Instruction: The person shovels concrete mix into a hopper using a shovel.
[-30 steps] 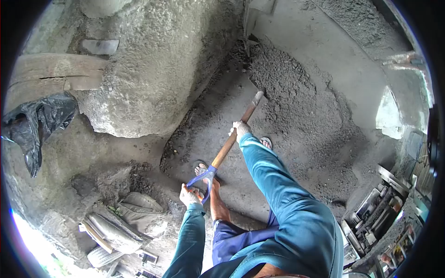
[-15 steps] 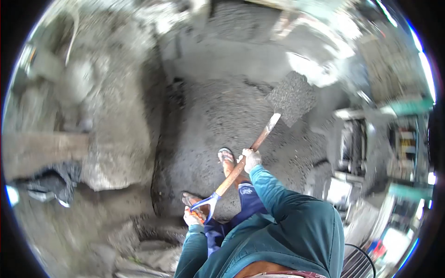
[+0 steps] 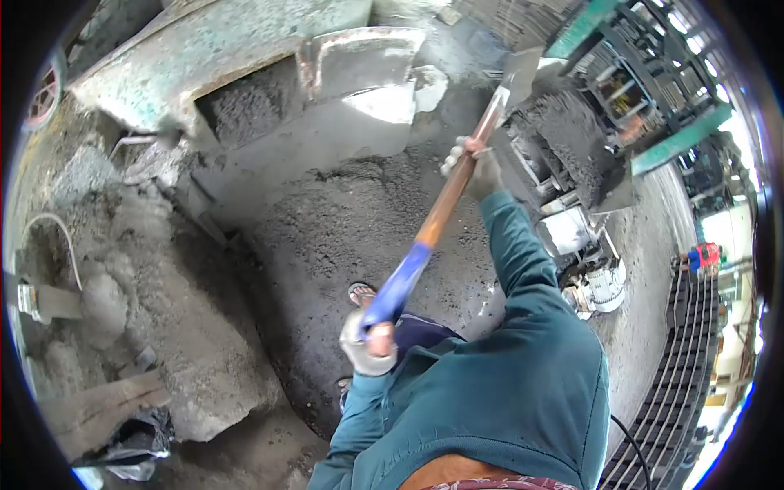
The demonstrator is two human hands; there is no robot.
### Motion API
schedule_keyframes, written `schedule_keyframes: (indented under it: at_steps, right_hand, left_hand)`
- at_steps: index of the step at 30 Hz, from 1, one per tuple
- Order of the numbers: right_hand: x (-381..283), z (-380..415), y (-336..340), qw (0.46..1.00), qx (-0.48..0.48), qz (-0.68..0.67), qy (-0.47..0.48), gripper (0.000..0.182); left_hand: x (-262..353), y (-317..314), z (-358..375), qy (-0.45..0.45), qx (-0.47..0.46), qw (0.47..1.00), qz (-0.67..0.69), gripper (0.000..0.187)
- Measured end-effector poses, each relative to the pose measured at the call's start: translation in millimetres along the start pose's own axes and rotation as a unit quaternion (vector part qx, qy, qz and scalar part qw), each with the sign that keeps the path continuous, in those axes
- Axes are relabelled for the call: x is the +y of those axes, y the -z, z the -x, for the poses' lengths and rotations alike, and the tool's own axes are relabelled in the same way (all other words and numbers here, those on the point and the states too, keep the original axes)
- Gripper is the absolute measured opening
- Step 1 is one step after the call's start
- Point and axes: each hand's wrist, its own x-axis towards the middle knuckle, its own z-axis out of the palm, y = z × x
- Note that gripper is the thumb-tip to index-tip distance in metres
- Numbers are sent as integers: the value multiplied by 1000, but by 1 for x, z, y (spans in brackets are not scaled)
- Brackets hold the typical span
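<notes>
A shovel [image 3: 443,204] with a wooden shaft and a blue handle slants up and to the right in front of me. My left hand [image 3: 367,345], in a pale glove, is closed around its handle end, low near my body. Farther up, my right hand [image 3: 478,166], also gloved, wraps the shaft below the blade. The blurred blade [image 3: 523,72] is tipped on its side, near the dark grainy material [image 3: 563,135] heaped at a machine on the right. More dark, loose material [image 3: 351,216] covers the floor ahead of my feet.
A rough concrete block [image 3: 196,327] borders the left side. Ahead stands a worn green metal trough [image 3: 220,57]. A motor [image 3: 600,287] sits below the machine at right. Farther right are a dark slatted rack [image 3: 678,367] and a distant person in red [image 3: 704,256].
The shovel has swung up and right, and its blade has turned over. The dark load it carried no longer shows on it. My hands have risen with it, and my view has turned right.
</notes>
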Motion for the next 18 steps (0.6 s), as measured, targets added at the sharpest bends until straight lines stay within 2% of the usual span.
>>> schedule_keyframes:
  at_steps: [1, 2, 3, 4, 5, 6, 7, 8, 9, 10, 11, 12, 13, 15, 17, 18]
  right_hand:
    - [32, 7, -11, 1000, -4, 22, -16, 13]
    - [72, 8, -15, 998, -3, 17, -60, 11]
    - [124, 12, -14, 993, -3, 15, -113, 9]
    - [181, 21, -10, 981, 5, -15, -194, 8]
    - [236, 39, -8, 961, 17, -42, -274, 8]
    - [287, 62, -19, 941, 45, 47, -333, 6]
    - [335, 92, -27, 911, 70, 138, -382, 4]
    - [415, 112, 9, 886, 69, 221, -401, 5]
    - [460, 146, 25, 859, 76, 187, -470, 9]
    - [506, 181, 44, 824, 86, 223, -513, 10]
    - [550, 209, 75, 748, 130, 163, -630, 13]
    - [581, 237, 96, 717, 102, 211, -656, 14]
    - [608, 255, 109, 682, 76, 257, -680, 16]
    - [658, 253, 118, 663, 50, 283, -691, 14]
    - [692, 245, 136, 645, 32, 312, -697, 13]
    - [704, 235, 145, 638, 23, 327, -697, 13]
  left_hand:
    - [-28, 21, 28, 162, 81, 976, 117, 35]
    - [-43, 44, 44, 280, 189, 916, 217, 38]
    - [-60, 73, 65, 376, 300, 818, 316, 42]
    - [-100, 108, 107, 405, 379, 761, 336, 49]
    - [-101, 124, 141, 407, 401, 755, 323, 50]
    - [-97, 136, 167, 422, 497, 712, 262, 51]
    - [-105, 156, 221, 414, 513, 700, 277, 50]
    - [-107, 173, 272, 405, 528, 675, 320, 52]
    - [-92, 170, 292, 421, 588, 618, 308, 54]
    - [-106, 166, 337, 447, 691, 514, 240, 55]
    - [-83, 150, 346, 454, 702, 503, 221, 54]
    - [-94, 146, 391, 446, 720, 491, 204, 53]
    - [-74, 127, 372, 465, 735, 456, 188, 54]
    - [-121, 123, 456, 421, 752, 430, 268, 58]
    - [-137, 118, 394, 450, 785, 365, 219, 55]
    - [-134, 115, 322, 444, 793, 378, 179, 55]
